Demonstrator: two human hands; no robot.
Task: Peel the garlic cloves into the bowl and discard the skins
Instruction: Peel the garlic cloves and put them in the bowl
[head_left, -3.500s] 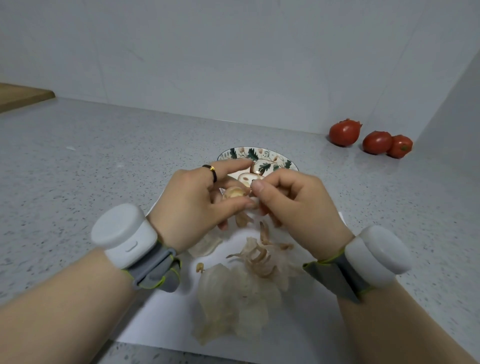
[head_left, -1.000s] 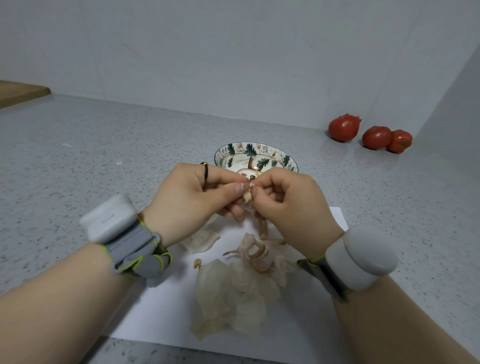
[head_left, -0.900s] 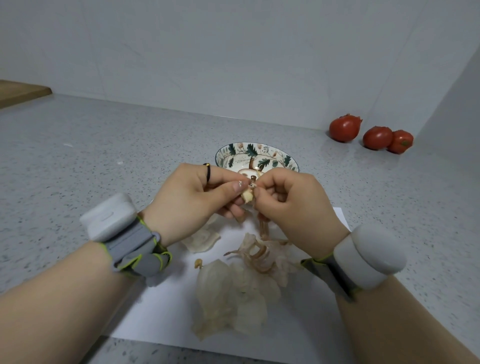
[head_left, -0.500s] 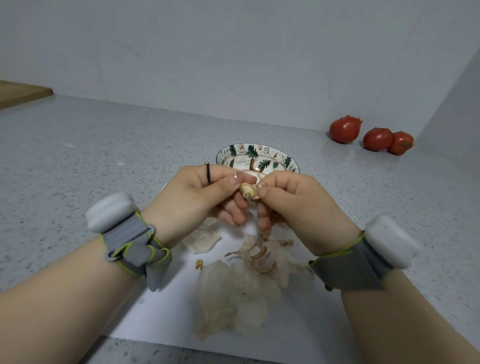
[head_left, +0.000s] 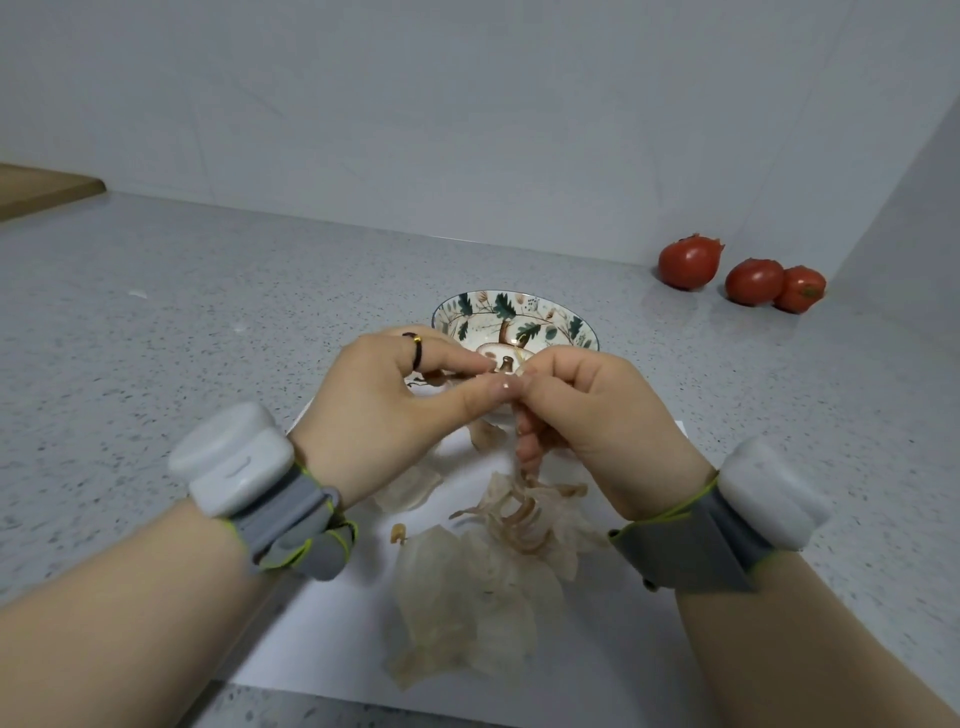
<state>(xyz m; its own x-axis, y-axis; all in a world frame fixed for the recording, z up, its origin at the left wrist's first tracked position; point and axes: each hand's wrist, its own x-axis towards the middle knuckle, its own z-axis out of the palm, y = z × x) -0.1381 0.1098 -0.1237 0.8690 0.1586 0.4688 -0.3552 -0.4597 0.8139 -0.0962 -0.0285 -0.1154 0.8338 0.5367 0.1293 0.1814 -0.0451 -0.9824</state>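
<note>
My left hand (head_left: 400, 400) and my right hand (head_left: 592, 415) meet fingertip to fingertip just in front of the leaf-patterned bowl (head_left: 519, 312). Both pinch a small garlic clove (head_left: 511, 376), almost wholly hidden by the fingers. Peeled cloves (head_left: 498, 354) lie inside the bowl. Below the hands a pile of papery garlic skins (head_left: 483, 582) with the dried stem (head_left: 519, 519) rests on a white sheet of paper (head_left: 322, 623).
Three red tomatoes (head_left: 691, 261) sit against the wall at the back right. A wooden board corner (head_left: 41, 189) shows at the far left. The speckled grey countertop (head_left: 182, 322) spreads left and right; a wall stands close behind.
The hands have stayed together on the clove, fingers shifting slightly as they work it. The clove showed between the fingertips half a second ago and is now mostly covered.
</note>
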